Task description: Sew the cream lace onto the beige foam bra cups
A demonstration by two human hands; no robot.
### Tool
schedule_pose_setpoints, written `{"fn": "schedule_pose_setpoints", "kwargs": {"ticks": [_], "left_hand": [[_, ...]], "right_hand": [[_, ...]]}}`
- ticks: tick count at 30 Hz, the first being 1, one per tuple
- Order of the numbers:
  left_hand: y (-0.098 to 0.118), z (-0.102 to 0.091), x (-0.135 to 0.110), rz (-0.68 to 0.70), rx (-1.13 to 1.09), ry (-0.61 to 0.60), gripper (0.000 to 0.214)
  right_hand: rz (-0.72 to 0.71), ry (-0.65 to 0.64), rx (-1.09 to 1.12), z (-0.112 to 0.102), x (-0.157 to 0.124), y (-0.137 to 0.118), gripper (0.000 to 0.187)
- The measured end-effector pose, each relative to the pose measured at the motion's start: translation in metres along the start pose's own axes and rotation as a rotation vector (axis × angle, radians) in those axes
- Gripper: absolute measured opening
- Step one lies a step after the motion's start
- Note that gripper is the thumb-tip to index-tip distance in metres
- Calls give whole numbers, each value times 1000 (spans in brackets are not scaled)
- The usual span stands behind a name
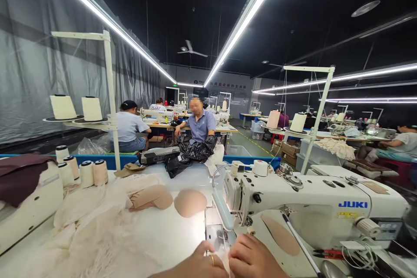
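My left hand [198, 266] and my right hand [252, 258] sit together at the bottom edge, just in front of the needle area of a white JUKI sewing machine [312, 208]. Both hands have their fingers curled and pressed on a small pale piece of fabric [219, 255] between them. A ring shows on my left hand. Two beige foam cups [190, 202] lie on the white table [156, 230] beyond the hands. A heap of cream fabric [97, 221] is spread to the left.
Thread cones [86, 173] stand at the left; a thread stand [109, 95] rises above them. A black plastic bag [190, 154] lies at the table's far end. A person in a blue shirt [201, 126] sits facing me; other workers sit at rows of machines.
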State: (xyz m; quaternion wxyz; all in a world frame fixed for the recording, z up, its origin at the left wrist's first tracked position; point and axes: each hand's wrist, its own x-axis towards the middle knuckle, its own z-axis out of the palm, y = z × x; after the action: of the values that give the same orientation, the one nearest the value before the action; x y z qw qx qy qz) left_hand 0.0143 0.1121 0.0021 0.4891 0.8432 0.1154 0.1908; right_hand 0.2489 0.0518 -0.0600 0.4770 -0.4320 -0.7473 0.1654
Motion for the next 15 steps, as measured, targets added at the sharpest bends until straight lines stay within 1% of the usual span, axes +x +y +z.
{"fn": "schedule_pose_setpoints", "kwargs": {"ticks": [1,2,3,4,5,7,8,10,13,15], "left_hand": [[-1,-2,9,12,67,-66,24],[-1,-4,15,25,125,-137,23],[0,-6,19,36,175,-202,19],[1,-8,22,44,212,-257,16],[3,-11,22,58,304,-320,21],[4,-14,20,64,463,-375,38],[3,-14,18,64,510,-368,41],[-4,-11,14,72,499,-291,38],[-22,-1,8,97,423,-155,32],[-32,5,6,93,419,-108,34]], "right_hand": [[-127,-85,-165,-3,5,2,15],[-235,-137,-323,-6,8,3,19],[-301,-161,-450,-9,10,3,25],[-325,-178,-533,-11,10,2,31],[-306,-181,-565,-14,8,1,35],[-244,-207,-548,-21,4,-4,42],[-217,-226,-526,-24,2,-7,45],[-171,-254,-492,-29,-1,-11,46],[-111,-259,-482,-30,-2,-12,39],[-100,-238,-491,-29,-1,-11,35]]}}
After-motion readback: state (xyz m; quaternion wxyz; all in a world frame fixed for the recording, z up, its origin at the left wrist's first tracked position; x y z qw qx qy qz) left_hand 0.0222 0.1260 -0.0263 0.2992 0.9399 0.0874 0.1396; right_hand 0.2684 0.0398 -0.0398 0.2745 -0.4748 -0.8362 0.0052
